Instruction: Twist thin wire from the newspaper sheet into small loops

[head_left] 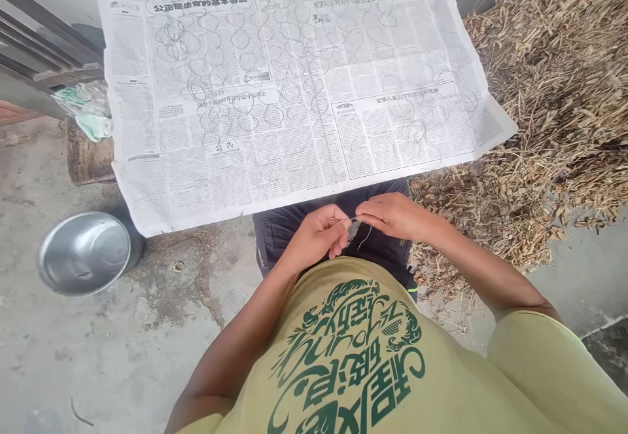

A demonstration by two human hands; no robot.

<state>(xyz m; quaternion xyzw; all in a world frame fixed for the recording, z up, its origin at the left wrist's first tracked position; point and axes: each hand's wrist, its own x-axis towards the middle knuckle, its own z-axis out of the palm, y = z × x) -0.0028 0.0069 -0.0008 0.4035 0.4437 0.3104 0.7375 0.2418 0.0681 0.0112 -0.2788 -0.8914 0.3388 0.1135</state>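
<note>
A round metal pot stands on the concrete floor at the left — a small mark shows at its bottom, too unclear to name. The left hand and right hand pinch a thin wire-like strand between their fingertips, just beyond the newspaper's near edge — one loose end curves down below the right fingers.
</note>
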